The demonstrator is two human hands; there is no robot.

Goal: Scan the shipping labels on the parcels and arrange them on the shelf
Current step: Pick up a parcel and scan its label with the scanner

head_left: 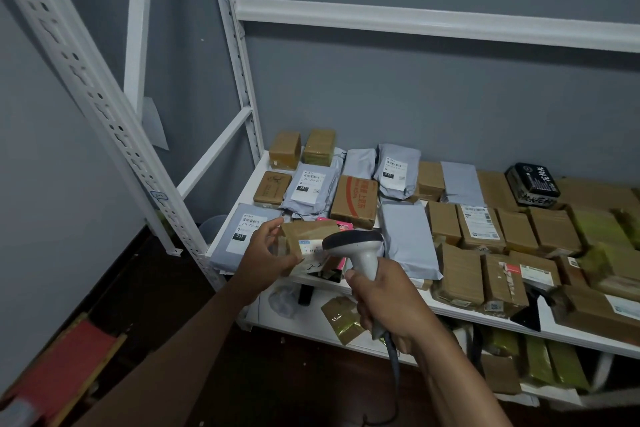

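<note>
**Scanner on the label, shelf already crowded**

Left hand point(266, 246) pinches a small brown parcel point(304, 239) by its edge, thumb on top, holding it up just in front of the shelf point(242, 191). Right hand point(384, 302) is wrapped around the grip of the scanner point(356, 246), whose head points straight down at the parcel's white shipping label point(310, 248). So this one looks mid-scan and not yet placed.

And look at the board behind it: grey mailer bags point(408, 236) and brown boxes point(478, 225) lie side by side in rows, many label-up, suggesting a good share is already arranged. Whether each has been scanned, nobody can tell from here.

Free space is the problem. A pink packet point(341, 226) sits directly under the held parcel, and more parcels fill the lower tier point(540, 360). The shelf's white upright point(114, 128) stands close on the left.
</note>
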